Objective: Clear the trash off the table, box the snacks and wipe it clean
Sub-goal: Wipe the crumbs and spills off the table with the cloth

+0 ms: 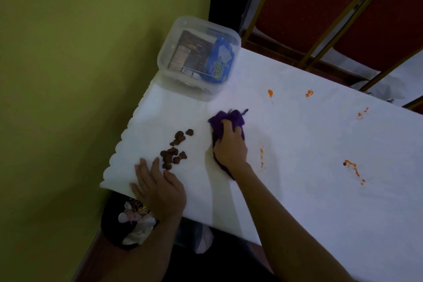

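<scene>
My right hand (230, 144) grips a purple cloth (229, 119) pressed flat on the white table (297, 190). A heap of brown crumbs (175, 150) lies to the cloth's left, near the table's left edge. My left hand (158, 188) rests open at the table's near-left corner, fingertips just short of the crumbs. Orange sauce stains (352, 167) dot the table to the right. A clear plastic box (199, 57) holding snack packets stands at the far-left corner.
A black trash bin (128, 224) with crumpled wrappers stands on the floor below the table's near-left corner. Two red chairs with gold frames (320, 18) stand behind the table. A green wall runs along the left.
</scene>
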The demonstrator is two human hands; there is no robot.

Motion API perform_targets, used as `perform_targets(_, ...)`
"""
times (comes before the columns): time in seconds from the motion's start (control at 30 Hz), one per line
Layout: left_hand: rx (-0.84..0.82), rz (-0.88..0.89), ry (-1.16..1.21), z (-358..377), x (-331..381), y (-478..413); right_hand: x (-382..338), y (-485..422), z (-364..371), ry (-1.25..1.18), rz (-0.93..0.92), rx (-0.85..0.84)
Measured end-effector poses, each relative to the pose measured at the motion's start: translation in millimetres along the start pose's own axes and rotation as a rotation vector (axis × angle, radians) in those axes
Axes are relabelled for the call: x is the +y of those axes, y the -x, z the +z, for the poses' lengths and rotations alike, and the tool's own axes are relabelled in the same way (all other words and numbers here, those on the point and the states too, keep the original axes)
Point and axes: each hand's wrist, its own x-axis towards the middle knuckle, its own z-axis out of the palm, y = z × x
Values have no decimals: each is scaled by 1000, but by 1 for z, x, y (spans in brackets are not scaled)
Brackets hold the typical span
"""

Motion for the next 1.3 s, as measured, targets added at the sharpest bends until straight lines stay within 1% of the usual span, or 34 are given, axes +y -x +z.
perform_targets(0.13, -5, -10, -18, 0, 1, 0, -27, 25, 26, -13, -301, -193)
perform_targets(0.2, 1, -7, -30, -1, 2, 1, -35, 28, 24, -34, -380, -224)
perform_targets(0.23, 2, -7, -37, -1, 2, 1, -36, 27, 19, -42, -390, -204)
perform_targets(0.3, -5, -26, -43, -2, 4, -1, -33, 18, 2, -47, -370, -128)
perform_targets(0.4, -1, -36, -59, -3, 7, 0, -11, -5, -23, -31, -258, -31)
perform_targets(0.47, 15, -44, -67, -2, 8, 0, 9, -16, -29, -15, -194, -23)
perform_targets(0.53, 26, -48, -83, 0, 7, 1, 29, -17, -23, 7, -150, -58)
perform_targets(0.63, 17, -43, -119, 3, 5, 1, 46, -8, -7, -2, -103, -7)
perform_targets(0.83, -9, -45, -154, 6, 1, 1, 48, -16, -1, 62, -143, 7)
perform_targets(0.97, 23, -21, -126, 6, 0, 4, 49, -18, -2, 61, -166, 1)
perform_targets(1.07, 30, -28, -76, 3, 1, 6, 47, -15, -7, 55, -179, -48)
perform_targets(1.13, 44, -38, -50, 3, 6, 4, 46, -16, -17, 42, -154, -107)
perform_targets(1.2, 59, -23, -35, 1, 3, 6, 42, -10, -28, 76, -143, -174)
perform_targets(1.23, 65, -10, -44, 0, 1, 7, 40, -5, -33, 109, -144, -178)
perform_targets(1.3, 42, 4, -57, -2, -1, 6, 35, 15, -41, 183, -158, -83)
